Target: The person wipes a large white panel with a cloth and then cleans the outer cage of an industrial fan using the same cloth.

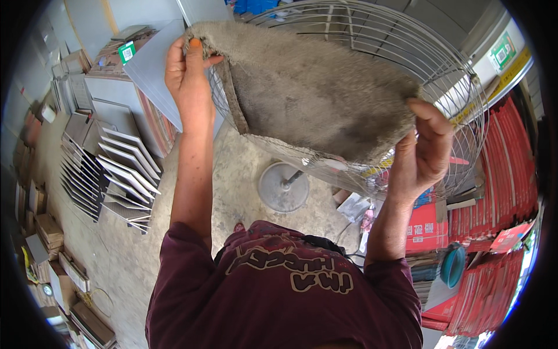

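While I look down from the head camera, I see both of my hands raised in front of me, holding a grey furry mat [314,96] stretched between them. My left hand [187,75] grips the mat's upper left corner, its fingers [196,51] closed over the edge with the thumb pressed against the underside. My right hand [423,148] clamps the mat's right end, fingers curled shut on the fabric and the thumb on top. The mat hangs in a shallow sag between the two grips, its woven backing and a hemmed border showing along the left side.

Directly behind the mat stands a round wire fan guard [418,64], and the mat's lower edge seems to rest against its wires, though I cannot tell for sure. Below, on the concrete floor [244,174], sits the round fan base [283,187] with a short pole rising from it. To my left lean stacks of grey tiles [125,160] in rows, with cardboard boxes [49,230] further out. To my right are piles of red cartons [500,174] and a blue-green bowl [453,264]. My maroon shirt [285,291] fills the lower middle of the view.
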Available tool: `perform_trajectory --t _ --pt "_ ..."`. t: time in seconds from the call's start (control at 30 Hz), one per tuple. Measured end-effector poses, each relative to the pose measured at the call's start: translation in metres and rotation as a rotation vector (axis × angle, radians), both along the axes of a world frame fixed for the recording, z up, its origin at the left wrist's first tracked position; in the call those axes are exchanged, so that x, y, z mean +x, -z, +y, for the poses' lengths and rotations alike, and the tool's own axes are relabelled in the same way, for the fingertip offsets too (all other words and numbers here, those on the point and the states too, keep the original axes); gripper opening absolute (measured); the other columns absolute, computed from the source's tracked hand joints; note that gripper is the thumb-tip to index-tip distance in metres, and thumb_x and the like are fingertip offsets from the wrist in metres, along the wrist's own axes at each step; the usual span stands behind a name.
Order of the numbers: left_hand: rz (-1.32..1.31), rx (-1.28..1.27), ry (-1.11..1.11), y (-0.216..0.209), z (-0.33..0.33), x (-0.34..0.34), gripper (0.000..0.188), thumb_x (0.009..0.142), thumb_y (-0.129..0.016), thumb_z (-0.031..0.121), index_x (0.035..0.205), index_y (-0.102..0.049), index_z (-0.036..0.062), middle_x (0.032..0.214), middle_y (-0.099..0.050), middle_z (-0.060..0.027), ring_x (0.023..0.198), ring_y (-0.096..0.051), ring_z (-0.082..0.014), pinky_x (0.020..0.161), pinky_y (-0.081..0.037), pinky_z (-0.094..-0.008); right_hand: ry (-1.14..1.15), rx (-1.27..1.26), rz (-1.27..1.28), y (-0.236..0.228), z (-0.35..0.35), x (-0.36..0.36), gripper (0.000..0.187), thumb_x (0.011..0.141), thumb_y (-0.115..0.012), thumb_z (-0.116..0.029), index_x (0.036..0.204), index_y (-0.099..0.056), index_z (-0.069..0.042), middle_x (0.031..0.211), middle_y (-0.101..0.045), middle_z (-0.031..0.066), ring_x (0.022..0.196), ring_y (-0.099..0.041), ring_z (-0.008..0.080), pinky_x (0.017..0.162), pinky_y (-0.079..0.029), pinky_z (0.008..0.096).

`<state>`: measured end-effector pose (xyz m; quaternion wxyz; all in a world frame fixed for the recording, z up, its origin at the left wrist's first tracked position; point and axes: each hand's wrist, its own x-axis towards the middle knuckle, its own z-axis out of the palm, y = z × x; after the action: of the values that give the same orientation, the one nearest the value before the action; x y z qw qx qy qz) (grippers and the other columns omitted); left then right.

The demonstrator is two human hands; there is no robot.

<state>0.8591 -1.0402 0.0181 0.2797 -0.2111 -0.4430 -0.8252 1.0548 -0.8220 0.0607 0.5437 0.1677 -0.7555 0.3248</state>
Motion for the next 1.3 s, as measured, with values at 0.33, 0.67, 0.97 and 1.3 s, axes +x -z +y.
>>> perform_trajectory --t 0.33,0.67,0.97,1.3 --pt "-0.365 0.053 -0.08 0.089 -0.023 -0.032 0.016 0.098 -0.054 0.014 0.11 -0.061 0.0059 0.095 -0.061 0.0007 0.082 -0.056 -0.0085 0.071 -0.051 -0.0273 -0.044 -0.115 -0.389 0.06 -0.042 -0.029 0.026 0.08 -0.064 0.007 0.104 -0.063 -0.004 0.1 -0.068 0.0093 0.091 -0.064 0.0168 0.084 -0.047 0.0264" --pt "-0.583 0.031 -0.038 0.171 -0.025 -0.028 0.014 0.097 -0.049 0.015 0.106 -0.056 0.0062 0.094 -0.059 -0.0007 0.081 -0.055 -0.0098 0.071 -0.049 -0.0286 -0.096 -0.356 -0.591 0.118 -0.035 -0.029 0.025 0.086 -0.061 0.006 0.108 -0.062 -0.005 0.1 -0.066 0.0054 0.095 -0.063 0.0139 0.086 -0.047 0.0267" --pt "-0.634 -0.038 0.066 0.188 0.021 0.016 0.016 0.095 -0.048 0.013 0.108 -0.055 0.0071 0.099 -0.06 -0.0014 0.088 -0.06 -0.0119 0.074 -0.051 -0.0283 -0.053 -0.517 -0.558 0.142 0.011 0.011 0.024 0.087 -0.059 0.007 0.109 -0.061 -0.004 0.102 -0.066 0.0044 0.097 -0.062 0.0127 0.09 -0.047 0.0274" --pt "-0.546 -0.111 0.213 0.166 0.059 0.063 0.018 0.094 -0.05 0.012 0.111 -0.056 0.0084 0.101 -0.061 -0.0013 0.09 -0.06 -0.0114 0.075 -0.051 -0.0302 -0.038 -0.654 -0.423 0.123 0.05 0.059 0.019 0.093 -0.053 0.005 0.111 -0.056 -0.001 0.103 -0.063 0.0031 0.093 -0.057 0.0062 0.079 -0.044 0.0205"
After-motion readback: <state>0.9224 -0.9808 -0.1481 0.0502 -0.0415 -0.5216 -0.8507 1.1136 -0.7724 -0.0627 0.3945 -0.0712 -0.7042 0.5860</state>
